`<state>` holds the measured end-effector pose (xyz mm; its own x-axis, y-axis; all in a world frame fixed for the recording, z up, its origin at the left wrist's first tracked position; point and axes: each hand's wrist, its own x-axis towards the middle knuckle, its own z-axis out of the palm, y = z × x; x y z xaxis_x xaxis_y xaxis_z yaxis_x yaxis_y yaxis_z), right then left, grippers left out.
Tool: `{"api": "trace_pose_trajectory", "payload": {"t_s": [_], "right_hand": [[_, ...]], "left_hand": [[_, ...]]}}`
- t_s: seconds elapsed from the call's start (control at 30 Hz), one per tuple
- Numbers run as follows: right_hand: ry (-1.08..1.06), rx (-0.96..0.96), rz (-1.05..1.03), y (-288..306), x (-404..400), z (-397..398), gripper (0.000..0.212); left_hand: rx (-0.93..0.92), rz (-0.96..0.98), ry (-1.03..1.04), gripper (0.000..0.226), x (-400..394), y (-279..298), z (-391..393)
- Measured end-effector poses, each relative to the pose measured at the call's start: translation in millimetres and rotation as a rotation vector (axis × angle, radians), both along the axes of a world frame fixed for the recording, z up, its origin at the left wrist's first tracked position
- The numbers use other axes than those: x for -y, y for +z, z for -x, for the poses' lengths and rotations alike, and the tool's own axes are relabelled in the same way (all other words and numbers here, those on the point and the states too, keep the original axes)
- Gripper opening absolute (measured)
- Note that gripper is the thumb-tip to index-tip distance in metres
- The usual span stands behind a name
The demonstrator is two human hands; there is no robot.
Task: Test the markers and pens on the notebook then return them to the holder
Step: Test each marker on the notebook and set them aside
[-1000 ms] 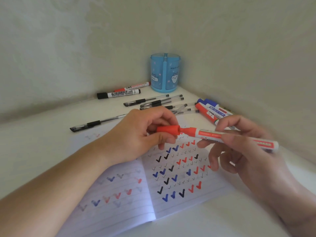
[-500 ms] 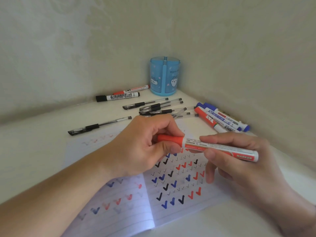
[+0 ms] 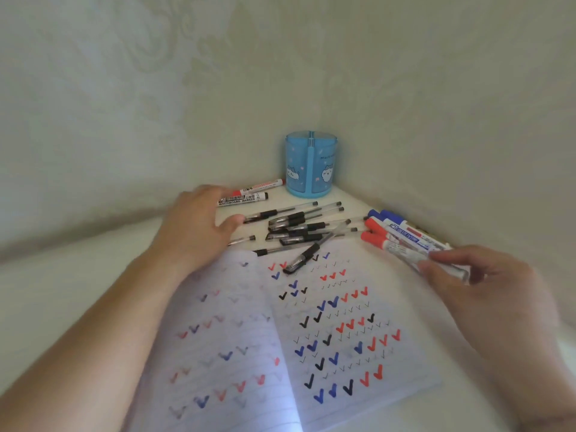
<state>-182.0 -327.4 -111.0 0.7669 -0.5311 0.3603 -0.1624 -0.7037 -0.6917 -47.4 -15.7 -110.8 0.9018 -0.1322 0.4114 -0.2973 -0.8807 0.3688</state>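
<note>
An open lined notebook [image 3: 311, 338] full of red, blue and black check marks lies in front of me. The blue translucent holder [image 3: 311, 165] stands in the far corner. My right hand [image 3: 473, 282] grips the rear end of a capped red marker [image 3: 392, 246], which lies low beside other red and blue markers [image 3: 396, 227] at the right. My left hand [image 3: 199, 226] hovers with fingers spread and nothing in it, its thumb close to a black gel pen [image 3: 274, 213]. More black pens [image 3: 299, 229] lie in a pile, and one pen [image 3: 307, 255] rests on the notebook's top edge.
A black whiteboard marker [image 3: 246, 199] and a red marker [image 3: 261, 187] lie left of the holder, partly behind my left hand. Two walls meet in the corner behind the holder. Bare white tabletop [image 3: 78, 291] extends to the left.
The cap is on the red marker. My right hand has carried it right and down to the marker group. My left hand let go and moved up-left toward the pens.
</note>
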Motion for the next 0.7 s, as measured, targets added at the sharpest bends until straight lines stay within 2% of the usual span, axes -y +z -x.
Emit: {"api": "trace_pose_trajectory", "payload": {"t_s": [0.1,0.23,0.47,0.6,0.7], "right_hand": [[-0.027,-0.179,0.202,-3.3,-5.7,-3.4,0.014],[0.045,-0.193,0.383,-8.4,-5.3,-8.7,0.018],[0.078,-0.098,0.387,-13.1,-7.4,-9.1,0.014],[0.106,-0.056,0.354,-13.4,-6.9,-7.9,0.018],[0.118,-0.027,0.331,-12.4,-7.5,-6.7,0.019]], "left_hand": [[-0.103,-0.072,0.18,0.044,-21.4,-10.2,-17.4],[-0.202,-0.11,0.188,0.045,-16.6,-17.8,-23.8],[-0.229,-0.161,0.276,0.051,-14.7,-17.9,-23.8],[-0.302,-0.224,0.24,0.052,-13.9,-17.5,-24.6],[-0.227,-0.183,0.268,0.049,-13.9,-16.3,-24.5]]}}
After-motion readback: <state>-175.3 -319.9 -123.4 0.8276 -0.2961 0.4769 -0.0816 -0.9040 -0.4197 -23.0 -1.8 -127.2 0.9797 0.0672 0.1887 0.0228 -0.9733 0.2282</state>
